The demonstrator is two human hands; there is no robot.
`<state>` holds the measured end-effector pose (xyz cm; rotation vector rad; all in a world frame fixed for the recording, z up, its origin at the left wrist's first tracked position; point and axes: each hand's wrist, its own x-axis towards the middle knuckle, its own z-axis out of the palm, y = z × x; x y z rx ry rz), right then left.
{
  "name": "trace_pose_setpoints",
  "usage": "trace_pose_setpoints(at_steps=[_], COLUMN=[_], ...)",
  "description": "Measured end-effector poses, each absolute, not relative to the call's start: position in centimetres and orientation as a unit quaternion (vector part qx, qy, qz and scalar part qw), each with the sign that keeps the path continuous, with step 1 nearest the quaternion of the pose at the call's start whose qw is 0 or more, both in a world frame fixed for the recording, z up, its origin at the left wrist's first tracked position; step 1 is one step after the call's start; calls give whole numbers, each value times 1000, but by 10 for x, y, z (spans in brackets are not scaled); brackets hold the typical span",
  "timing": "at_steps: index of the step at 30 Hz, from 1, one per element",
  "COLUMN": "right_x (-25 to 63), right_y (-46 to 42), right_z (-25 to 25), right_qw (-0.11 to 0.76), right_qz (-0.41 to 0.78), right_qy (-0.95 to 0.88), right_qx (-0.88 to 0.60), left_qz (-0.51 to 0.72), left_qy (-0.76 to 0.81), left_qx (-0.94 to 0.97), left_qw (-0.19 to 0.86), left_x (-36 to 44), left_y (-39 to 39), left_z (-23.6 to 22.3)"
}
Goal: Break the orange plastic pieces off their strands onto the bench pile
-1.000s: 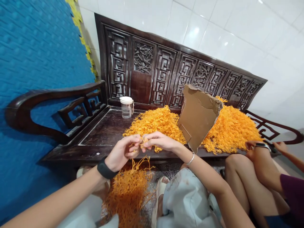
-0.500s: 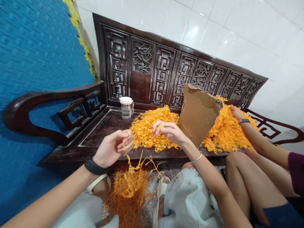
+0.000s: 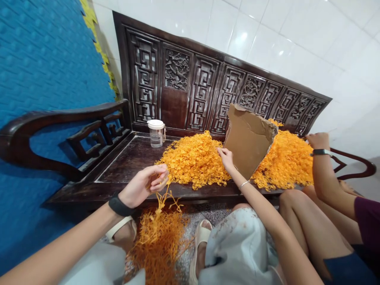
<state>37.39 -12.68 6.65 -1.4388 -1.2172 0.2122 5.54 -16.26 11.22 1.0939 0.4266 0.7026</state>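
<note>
My left hand point(image 3: 148, 182) is closed in front of the bench seat, pinching thin orange branching strands point(image 3: 166, 200) that dangle from its fingers. Under them, a tangled heap of orange strands point(image 3: 160, 237) lies low between my feet. My right hand point(image 3: 226, 157) reaches to the right side of a pile of small curly orange pieces point(image 3: 192, 162), its fingers drawn together beside a cardboard sheet point(image 3: 249, 138). Whatever those fingertips hold is too small to make out.
A lidded clear cup point(image 3: 156, 134) stands on the dark carved wooden bench point(image 3: 118, 160). Beyond the upright cardboard is a second orange pile point(image 3: 287, 162). At right, a co-worker's hand point(image 3: 319, 142) is raised near it. Blue foam matting point(image 3: 44, 59) covers the left side.
My right hand has moved right and away from me, from near my left hand to the pile's edge by the cardboard. The strands under my left hand hang closer together. The co-worker's hand has lifted rightward.
</note>
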Motion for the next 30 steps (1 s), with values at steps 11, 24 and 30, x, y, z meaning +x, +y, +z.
trace_pose_setpoints(at_steps=[11, 24, 30], right_x=[400, 408, 410], right_y=[-110, -116, -116], right_z=[29, 29, 28], right_qw=[589, 561, 557], right_qz=[19, 20, 32], right_qy=[-466, -507, -507], right_qx=[-660, -654, -657], left_qz=[300, 199, 148], left_qy=[207, 222, 195], left_qx=[552, 718, 814], left_qw=[750, 630, 528], left_x=[57, 55, 58], left_y=[-164, -176, -190], left_z=[113, 121, 124])
